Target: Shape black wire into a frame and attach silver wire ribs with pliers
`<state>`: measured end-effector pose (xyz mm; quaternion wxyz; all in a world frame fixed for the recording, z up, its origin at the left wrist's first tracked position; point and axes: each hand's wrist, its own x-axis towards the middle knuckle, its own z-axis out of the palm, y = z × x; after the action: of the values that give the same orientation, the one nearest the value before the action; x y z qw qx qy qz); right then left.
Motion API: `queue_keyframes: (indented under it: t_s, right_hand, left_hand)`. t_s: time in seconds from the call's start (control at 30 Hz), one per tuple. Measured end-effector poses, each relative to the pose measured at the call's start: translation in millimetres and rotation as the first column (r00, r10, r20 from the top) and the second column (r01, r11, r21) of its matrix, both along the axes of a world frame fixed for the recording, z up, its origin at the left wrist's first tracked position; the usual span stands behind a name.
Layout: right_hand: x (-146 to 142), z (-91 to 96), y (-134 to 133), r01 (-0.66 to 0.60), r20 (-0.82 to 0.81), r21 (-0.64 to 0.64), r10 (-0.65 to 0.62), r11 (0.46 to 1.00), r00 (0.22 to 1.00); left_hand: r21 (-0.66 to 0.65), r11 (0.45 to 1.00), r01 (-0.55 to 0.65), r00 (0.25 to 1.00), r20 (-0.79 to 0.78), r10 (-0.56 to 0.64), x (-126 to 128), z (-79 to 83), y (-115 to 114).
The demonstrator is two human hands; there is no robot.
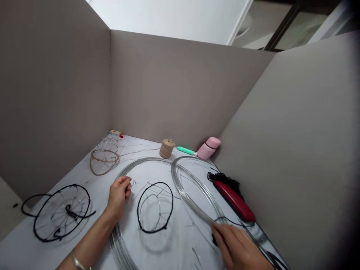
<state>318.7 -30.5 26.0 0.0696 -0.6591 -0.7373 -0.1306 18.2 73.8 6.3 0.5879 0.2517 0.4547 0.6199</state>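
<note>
My left hand (119, 195) rests closed over the table, its fingertips beside short bits of thin wire, inside the loop of a large silver wire coil (146, 159). My right hand (236, 247) reaches the edge of a second silver wire coil (191, 183) and seems to pinch its strands. Between my hands lies a small oval frame of black-wrapped wire (137, 213). A larger black-wrapped wire frame (70, 185) sits to the left. A metal bangle (77, 261) circles my left wrist.
A white table (180, 240) is walled by grey partitions (168, 86). Along the back stand a twine-wrapped frame (104, 157), a twine spool (167, 149), a green-handled tool (185, 150), a pink bottle (208, 148) and a small yellow box (116, 133). A red case (233, 200) lies right, beside black cord (222, 180).
</note>
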Motion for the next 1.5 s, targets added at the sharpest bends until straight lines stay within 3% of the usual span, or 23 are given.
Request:
queue_keyframes:
  t_s: [0.1, 0.23, 0.37, 0.53, 0.67, 0.77, 0.87, 1.0, 1.1, 1.2, 1.3, 1.4, 1.43, 1.5]
  right_hand:
    - [-45.2, 20.1, 64.5, -0.081, 0.043, -0.143, 0.088, 0.986, 0.995]
    - [-74.3, 11.5, 121.4, -0.153, 0.084, -0.337, 0.191, 0.929, 0.978]
    - [-77.0, -2.1, 132.6, -0.166, 0.065, -0.403, 0.209, 0.9, 0.976]
    - [-83.0, 2.2, 138.5, -0.213, -0.051, -0.458, 0.214, 0.863, 0.976]
    - [-81.3, 9.1, 142.1, -0.248, -0.215, -0.45, 0.165, 0.858, 0.963]
    - [-71.3, 14.7, 137.4, -0.284, -0.413, -0.404, 0.103, 0.869, 0.905]
    - [-58.5, 20.6, 128.1, -0.287, -0.639, -0.311, 0.024, 0.906, 0.769]
    - [-49.0, 28.7, 113.0, -0.215, -0.865, -0.199, -0.068, 0.956, 0.497]
    - [-51.2, 35.1, 94.3, -0.184, -0.958, -0.145, -0.091, 0.972, 0.272]
    - [-62.0, 37.3, 60.3, -0.2, -0.991, -0.12, -0.107, 0.972, 0.077]
    - [-78.0, 28.7, 15.3, -0.228, -0.989, -0.12, -0.137, 0.966, -0.061]
    - [-92.8, 11.2, -26.2, -0.223, -0.932, -0.143, -0.207, 0.964, -0.298]
    - [-96.3, 5.4, -37.4, -0.197, -0.916, -0.145, -0.207, 0.97, -0.344]
    - [-99.6, -3.9, -55.7, -0.122, -0.921, -0.145, -0.179, 0.982, -0.346]
  left_hand:
    - [-0.018, 1.0, 0.014, 1.0, -0.007, -0.014, 4.9, -5.8, 1.9]
    - [-0.035, 0.999, -0.011, 1.0, -0.014, 0.011, 3.8, -9.4, 5.1]
    - [-0.016, 1.0, -0.009, 1.0, -0.011, 0.009, 2.0, -9.8, 6.0]
    - [0.001, 1.0, 0.009, 1.0, -0.023, -0.009, 2.3, -8.3, 4.5]
    - [0.015, 1.0, -0.005, 0.999, -0.042, 0.006, 1.2, -7.6, 4.7]
    - [0.026, 0.999, -0.027, 0.999, -0.035, 0.028, -0.1, -7.9, 5.6]
    - [0.036, 0.999, -0.033, 0.999, -0.03, 0.034, -0.7, -9.3, 4.5]
    - [0.102, 0.995, 0.018, 0.998, -0.058, -0.012, -0.9, -12.4, 2.4]
    - [0.181, 0.982, 0.061, 0.996, -0.078, -0.047, -6.0, -8.9, 3.3]
    - [0.235, 0.971, 0.036, 0.999, -0.035, -0.029, -16.3, 7.3, -2.9]
    - [0.269, 0.962, 0.048, 0.995, 0.068, -0.069, -15.9, 30.6, -32.8]
    - [0.249, 0.939, 0.236, 0.965, 0.056, -0.258, 13.8, 44.6, -82.8]
    - [0.229, 0.92, 0.317, 0.942, 0.04, -0.334, 29.7, 45.4, -98.7]
    - [0.208, 0.896, 0.393, 0.912, 0.036, -0.409, 64.1, 42.2, -121.6]
